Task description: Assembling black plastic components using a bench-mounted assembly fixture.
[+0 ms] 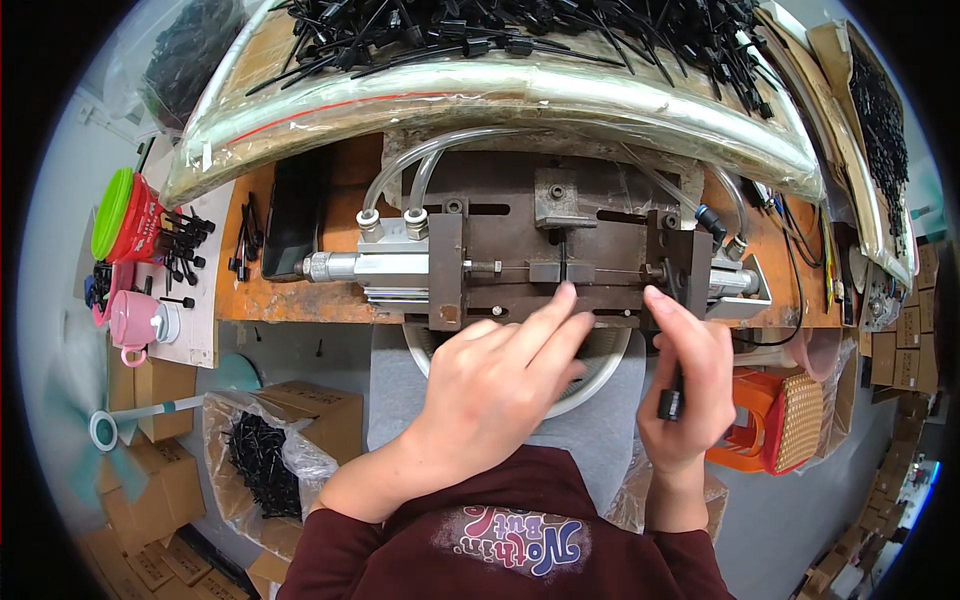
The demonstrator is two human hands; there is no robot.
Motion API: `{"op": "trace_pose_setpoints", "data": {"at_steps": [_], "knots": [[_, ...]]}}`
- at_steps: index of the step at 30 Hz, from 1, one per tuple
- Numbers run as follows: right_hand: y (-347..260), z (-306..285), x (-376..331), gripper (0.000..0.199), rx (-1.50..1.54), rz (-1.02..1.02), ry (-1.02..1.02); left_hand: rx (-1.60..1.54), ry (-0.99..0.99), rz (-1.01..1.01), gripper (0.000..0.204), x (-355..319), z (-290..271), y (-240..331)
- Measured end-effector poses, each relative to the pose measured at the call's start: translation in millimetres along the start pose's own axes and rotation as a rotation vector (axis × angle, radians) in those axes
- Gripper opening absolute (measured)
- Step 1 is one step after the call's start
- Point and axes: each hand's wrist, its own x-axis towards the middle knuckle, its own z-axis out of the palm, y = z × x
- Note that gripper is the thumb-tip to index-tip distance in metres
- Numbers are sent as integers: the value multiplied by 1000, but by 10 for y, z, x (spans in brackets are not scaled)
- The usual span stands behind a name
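A brown metal fixture (500, 180) with an air cylinder (390, 268) at its left and another cylinder (735, 283) at its right lies in front of me. A small dark block (546, 272) sits at its middle, with a thin black piece standing in its slot. My left hand (505, 385), slightly blurred, has its fingers stretched out; a fingertip is at the block's front edge, and whether it touches cannot be told. My right hand (690, 380) is closed round a black plastic tie, its thick head (670, 404) showing below the fingers, beside the fixture's right end.
A plastic-lined tray (500, 88) heaped with black ties (480, 30) spans the far side. Clear air hoses (405, 165) loop over the fixture. At left stand a red tub (140, 225) and pink cup (133, 318). A lined carton (265, 465) and orange stool (755, 420) stand below the bench.
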Motion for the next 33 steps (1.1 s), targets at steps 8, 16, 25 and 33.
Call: {"op": "trace_pose_setpoints", "data": {"at_steps": [8, 16, 25, 33], "knots": [[-68, 208, 65, 39, -68, -154, -2, -458, 144, 42, 33, -99, -77, 118], [-14, 128, -92, 37, 45, 57, 104, 38, 146, 28, 29, -85, 73, -39], [-68, 53, -195, 51, 198, 107, 90, 184, 80, 48, 26, -14, 132, -39], [-5, 185, -265, 38, 473, 101, 164, 166, 73, 38, 24, -7, 141, -49]]}}
